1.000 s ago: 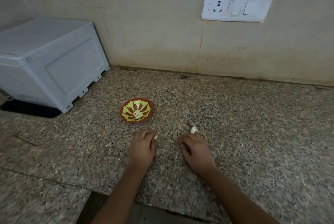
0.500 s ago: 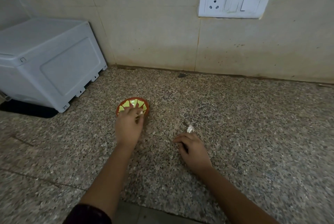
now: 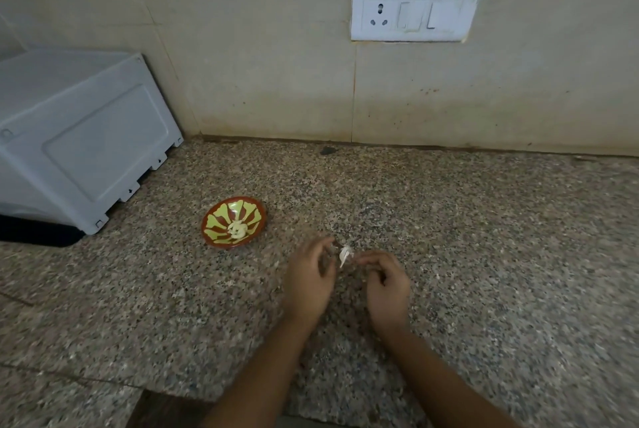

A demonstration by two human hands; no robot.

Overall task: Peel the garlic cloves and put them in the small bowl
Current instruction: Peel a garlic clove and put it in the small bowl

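Your left hand (image 3: 309,275) has come back from the small bowl (image 3: 234,226), where it was reaching half a second ago, and now sits right of the bowl and nearer to you, close beside your right hand (image 3: 385,284). The garlic clove (image 3: 344,255) is between the two sets of fingers, well right of the bowl and a little nearer to you than it.

The fingers (image 3: 361,256) of your right hand are curled, and their tips come together at the clove's right edge, pinching it there. A thin strip of skin hangs from the clove's lower end. Your left fingers (image 3: 326,244) are loosely curved and a little spread. They are blurred, their tips just left of the clove, with a narrow gap showing between them and it. You hold nothing in that hand.

Peeled cloves (image 3: 237,229) lie in the middle of the bowl, which stands upright on the speckled counter (image 3: 484,255). Left of the bowl and farther from you is a white appliance (image 3: 76,140). Beyond the bowl and to its right, a switch plate (image 3: 415,13) is fixed high on the wall (image 3: 259,64).
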